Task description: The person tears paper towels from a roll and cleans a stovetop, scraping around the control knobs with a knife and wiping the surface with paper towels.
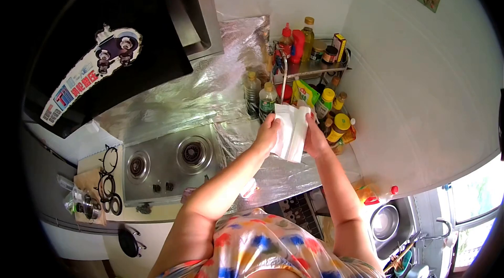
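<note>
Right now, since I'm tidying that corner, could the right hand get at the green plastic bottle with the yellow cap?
Probably not quite yet: the right hand holds a white, paper-like bundle. The green bottle stands close beyond, though, its cap uncovered.

On the desk [144, 216], burner grates [107, 174] lay left of the stove [164, 168]. Behind the stove rose foil [178, 96]; above it hung the hood [149, 15]. To its right stood a rack [312, 72] carrying bottles [307, 44], with paper [291, 133] between left fingers [271, 120] and right fingers [311, 120]; farther right, a sink [407, 214] held a basin [385, 223].
</note>
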Tool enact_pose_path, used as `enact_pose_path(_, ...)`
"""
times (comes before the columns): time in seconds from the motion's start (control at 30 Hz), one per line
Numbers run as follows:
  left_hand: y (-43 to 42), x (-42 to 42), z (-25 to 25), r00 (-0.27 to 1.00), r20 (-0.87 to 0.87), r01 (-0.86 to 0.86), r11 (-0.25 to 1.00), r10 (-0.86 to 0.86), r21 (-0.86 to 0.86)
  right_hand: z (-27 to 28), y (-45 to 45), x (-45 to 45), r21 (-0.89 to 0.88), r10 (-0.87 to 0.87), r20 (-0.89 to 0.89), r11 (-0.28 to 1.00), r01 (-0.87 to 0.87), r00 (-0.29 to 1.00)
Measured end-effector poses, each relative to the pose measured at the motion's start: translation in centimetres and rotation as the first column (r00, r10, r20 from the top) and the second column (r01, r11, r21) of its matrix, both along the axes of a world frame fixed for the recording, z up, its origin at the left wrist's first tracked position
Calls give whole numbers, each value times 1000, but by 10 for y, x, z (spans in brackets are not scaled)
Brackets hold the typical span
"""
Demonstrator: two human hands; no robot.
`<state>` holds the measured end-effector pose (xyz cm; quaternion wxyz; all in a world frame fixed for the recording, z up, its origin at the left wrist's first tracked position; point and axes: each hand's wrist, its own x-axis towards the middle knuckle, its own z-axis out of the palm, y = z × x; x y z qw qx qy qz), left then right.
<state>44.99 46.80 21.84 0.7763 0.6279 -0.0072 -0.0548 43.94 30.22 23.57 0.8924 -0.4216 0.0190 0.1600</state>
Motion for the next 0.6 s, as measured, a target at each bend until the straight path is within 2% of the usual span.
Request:
enact_pose_path(0.07,-3,4,-5,998,-28,-65,996,63,-54,-3,5,-4,-140,18,-60,990,-26,998)
enact_pose_path(0.2,2,6,5,992,-32,-125,981,121,-150,-12,9,-1,-168,-8,11,986,9,1000)
enact_pose_path(0.27,2,4,10,995,-31,-99,992,97,-79,-26,12,6,-499,-138,242,831,245,960)
enact_pose_path(0.33,5,7,3,999,0,-52,998,52,34,-36,13,14,-684,-159,450,571,454,879)
enact_pose_path(0.4,-12,6,-3,974,155,-177,983,168,50,-35,14,20,-744,-108,600,288,603,792)
enact_pose_path(0.43,-19,5,-6,949,228,-236,970,219,51,-31,17,20,-765,-100,582,270,585,807)
enact_pose_path(0.5,-18,10,-9,948,215,-245,969,233,31,-17,21,26,-799,-84,553,228,556,829)
enact_pose_path(0.53,-16,12,-11,948,208,-251,968,242,22,-32,20,36,-721,-33,678,165,673,734)
enact_pose_path(0.6,-10,16,-14,944,225,-253,967,242,23,-36,23,44,-678,28,734,87,730,678)
